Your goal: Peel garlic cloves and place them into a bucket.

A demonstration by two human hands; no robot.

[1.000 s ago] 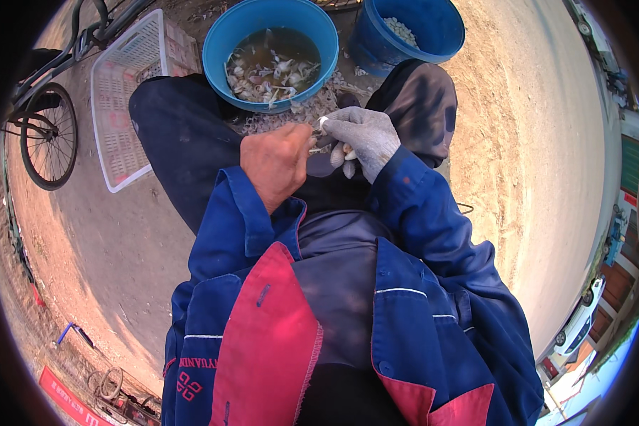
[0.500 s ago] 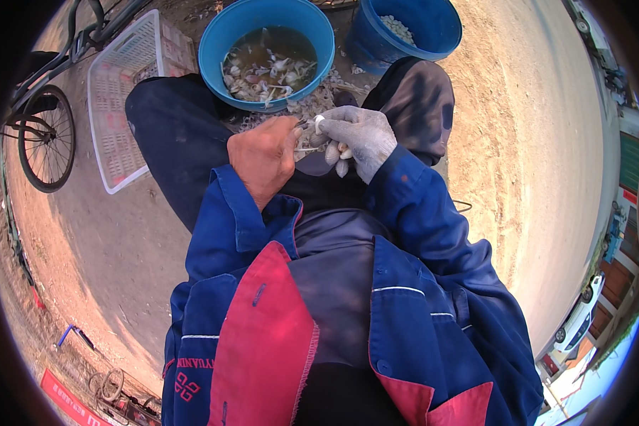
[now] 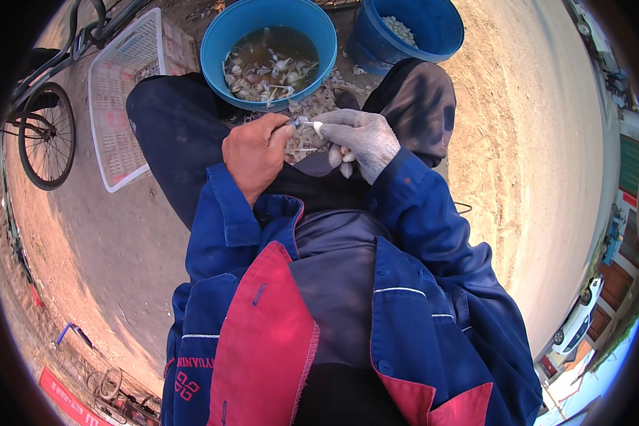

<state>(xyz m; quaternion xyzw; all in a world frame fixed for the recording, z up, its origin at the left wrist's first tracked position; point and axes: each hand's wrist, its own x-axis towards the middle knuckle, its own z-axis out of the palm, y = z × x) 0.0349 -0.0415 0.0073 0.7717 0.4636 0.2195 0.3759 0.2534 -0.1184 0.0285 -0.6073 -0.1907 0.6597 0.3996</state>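
Two hands meet over the person's lap, just above the open front of a blue work jacket with red lining. The left hand is bare, its fingers curled narrowly around the handle of a small knife whose tip points toward the other hand. The right hand wears a grey knitted glove; its thumb and forefinger pinch a small white garlic clove right at the knife tip, while the lower fingers are folded in around a few more pale cloves that peek out beneath the palm. Both hands hover between the knees, which are covered by dark trousers.

Beyond the hands, on the ground between the legs, lies a scatter of pale peelings, touching the foot of the nearest container. That container is a round blue basin holding murky brownish water in which many whitish cloves and bits of skin float. Just to its right and a little farther off stands a deeper blue bucket with a heap of white peeled cloves at the bottom. To the left of the basin a white plastic crate lies on the sandy ground, and beside it, farther left, stands a bicycle wheel.
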